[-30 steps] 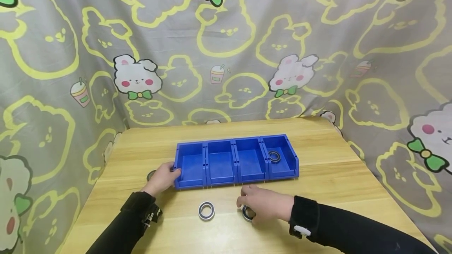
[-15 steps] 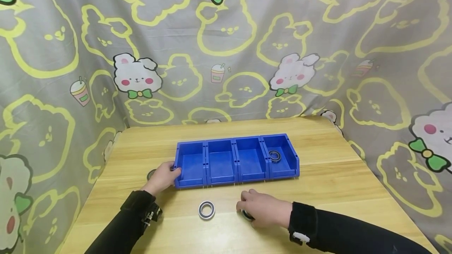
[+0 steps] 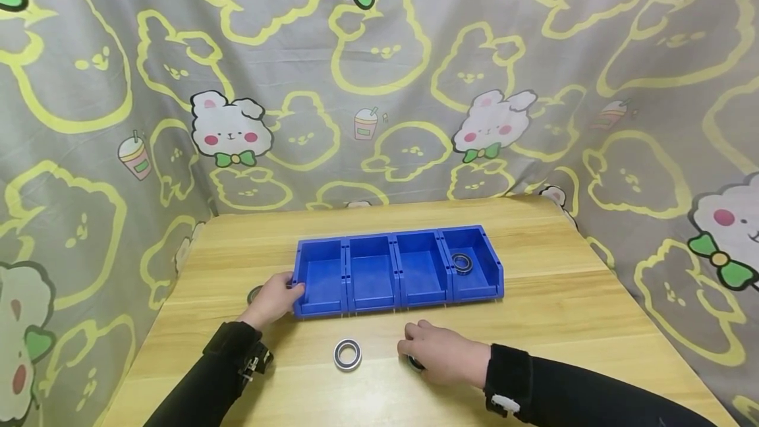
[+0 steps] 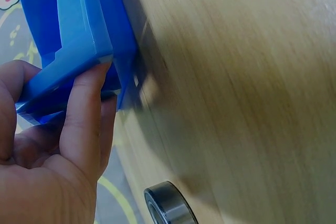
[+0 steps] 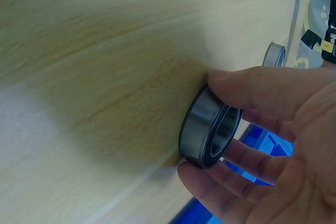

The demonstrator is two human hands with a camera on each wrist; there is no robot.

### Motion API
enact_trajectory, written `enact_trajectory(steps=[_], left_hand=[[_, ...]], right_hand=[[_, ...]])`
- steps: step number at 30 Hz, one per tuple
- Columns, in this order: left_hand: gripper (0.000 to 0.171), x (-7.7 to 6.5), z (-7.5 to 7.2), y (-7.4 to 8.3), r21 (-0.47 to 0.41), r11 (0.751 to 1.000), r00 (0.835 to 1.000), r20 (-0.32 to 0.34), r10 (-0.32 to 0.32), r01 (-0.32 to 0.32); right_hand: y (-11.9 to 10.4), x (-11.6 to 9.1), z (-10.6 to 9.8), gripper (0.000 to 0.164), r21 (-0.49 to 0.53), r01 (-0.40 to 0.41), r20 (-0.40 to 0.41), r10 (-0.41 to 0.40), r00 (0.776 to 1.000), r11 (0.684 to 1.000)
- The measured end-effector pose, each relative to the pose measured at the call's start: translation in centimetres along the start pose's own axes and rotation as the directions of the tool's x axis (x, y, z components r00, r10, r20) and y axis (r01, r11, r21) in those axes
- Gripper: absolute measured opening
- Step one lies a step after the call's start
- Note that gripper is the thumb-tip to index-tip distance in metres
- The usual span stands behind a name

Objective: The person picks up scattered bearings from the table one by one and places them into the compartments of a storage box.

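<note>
Right wrist: gripped bearing (image 5: 201, 121) pinched by right hand (image 5: 304, 129), thumb at bearing's 12 o'clock, fingertip at 7. Judged rigid, dense for size; smooth outer wall likely slippery. Best hold: opposed pads across outer wall. Whether clear of table (image 5: 105, 103): cannot tell.

Left wrist: left hand (image 4: 58, 166) grips edge of blue bin row (image 4: 79, 30); second bearing (image 4: 176, 205) at view's 6 o'clock.

Head: gripped bearing at 6 o'clock from blue bin row. Against 1.0 s earlier: right fingers closer in, less bearing showing; left hand unchanged.
</note>
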State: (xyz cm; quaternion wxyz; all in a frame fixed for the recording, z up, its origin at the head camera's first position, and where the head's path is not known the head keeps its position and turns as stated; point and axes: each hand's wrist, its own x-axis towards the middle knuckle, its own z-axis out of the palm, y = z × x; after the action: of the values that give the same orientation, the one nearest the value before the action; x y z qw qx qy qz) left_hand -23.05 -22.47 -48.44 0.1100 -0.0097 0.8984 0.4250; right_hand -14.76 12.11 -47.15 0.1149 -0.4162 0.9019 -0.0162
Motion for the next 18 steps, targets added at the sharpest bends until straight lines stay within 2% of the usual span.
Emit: enact_trajectory(steps=[5, 11, 18], left_hand=[[0.037, 0.0, 0.0, -0.1, -0.011, 1.000, 1.000, -0.002, -0.015, 0.015], [0.038, 0.1, 0.1, -0.2, -0.011, 1.000, 1.000, 0.000, -0.025, 0.025], [0.038, 0.2, 0.2, -0.4, -0.015, 1.000, 1.000, -0.008, -0.014, 0.014]], right_hand=[[0.0, 0.1, -0.3, 0.040, -0.016, 0.015, -0.019, -0.016, 1.000, 1.000], [0.2, 0.3, -1.1, 0.039, 0.027, 0.018, -0.029, -0.017, 0.999, 0.999], [0.4, 0.7, -2.3, 0.033, 0.029, 0.037, -0.068, -0.035, 0.997, 0.999]])
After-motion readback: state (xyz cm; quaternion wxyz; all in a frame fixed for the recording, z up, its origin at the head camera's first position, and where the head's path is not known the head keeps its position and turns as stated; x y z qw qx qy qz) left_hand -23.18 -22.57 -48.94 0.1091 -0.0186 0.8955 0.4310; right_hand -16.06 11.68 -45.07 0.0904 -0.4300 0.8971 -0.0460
